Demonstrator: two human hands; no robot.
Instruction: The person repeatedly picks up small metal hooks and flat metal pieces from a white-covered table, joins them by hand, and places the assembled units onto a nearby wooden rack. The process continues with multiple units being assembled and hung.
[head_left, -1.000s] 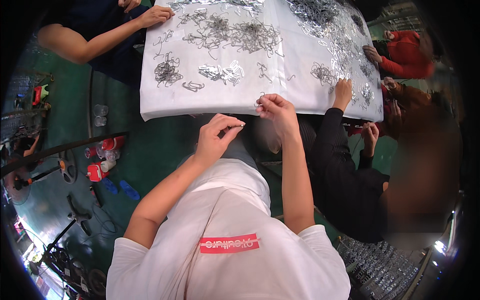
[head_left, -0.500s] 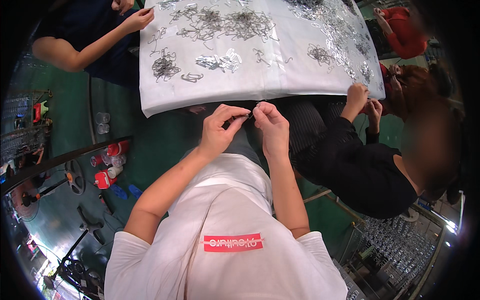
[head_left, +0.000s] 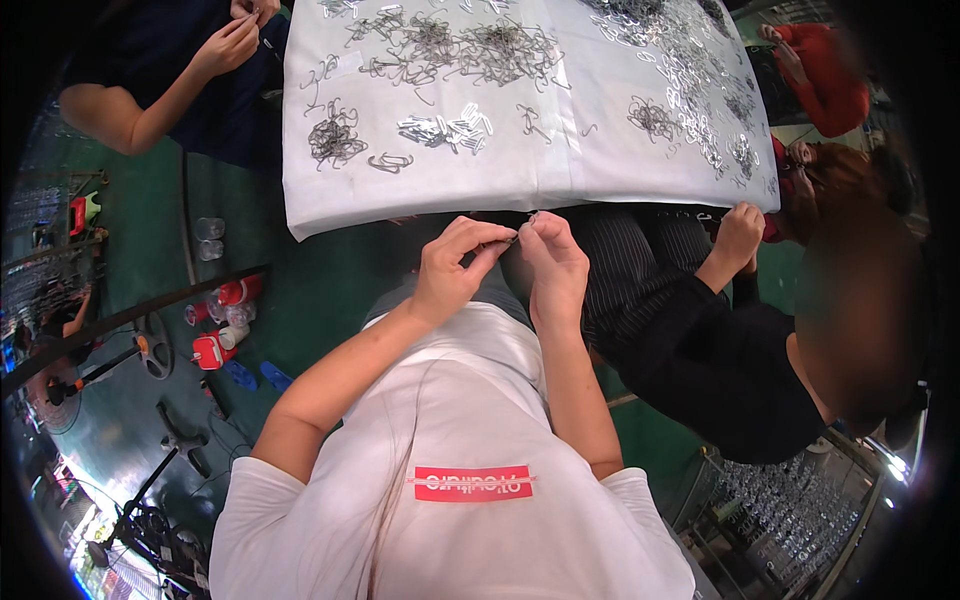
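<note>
My left hand and my right hand meet just in front of the table's near edge, above my lap. The fingertips of both pinch a small dark metal wire piece; most of it is covered by the fingers, so its full shape cannot be made out. Beyond them, the white-covered table bears a pile of bent wire hooks, a bigger spread of hooks and a heap of shiny flat metal pieces.
A person in black sits close on my right, hands at the table edge. Another in dark blue works at the left side. People in red and brown are at the right. Red containers and blue slippers lie on the floor.
My hands stay pinched together, with the fingertips slightly closer. The view has shifted a little. The left person's hand has drawn back from the table; the right neighbour's hand has come lower.
</note>
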